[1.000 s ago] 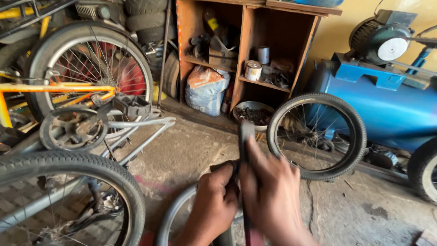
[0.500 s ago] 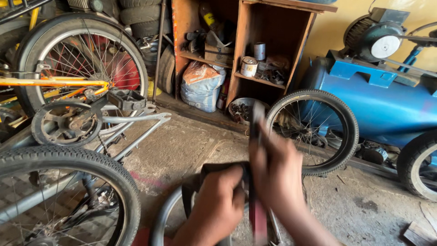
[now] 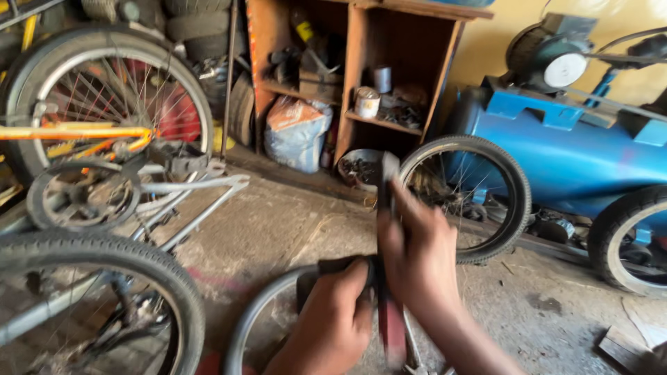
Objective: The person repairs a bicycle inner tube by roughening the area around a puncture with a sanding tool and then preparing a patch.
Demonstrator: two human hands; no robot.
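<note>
My left hand (image 3: 333,323) and my right hand (image 3: 417,253) are together low in the middle of the view. The right hand grips a dark rubber strip (image 3: 386,177), which stands up above the fingers and hangs down reddish below them. My left hand pinches a black piece of the same rubber at the top of a bare wheel rim (image 3: 253,316) that stands in front of me. Motion blur hides the exact finger contact.
A small tyred wheel (image 3: 511,184) leans against a blue compressor tank (image 3: 570,153) on the right. A wooden shelf (image 3: 347,104) with tins and a sack stands behind. Bicycle wheels (image 3: 149,267) and an orange frame (image 3: 69,132) crowd the left. The concrete floor (image 3: 278,222) is dirty.
Both hands have risen slightly and shifted right. The right hand has slid along the rubber strip, and the view has drifted a little.
</note>
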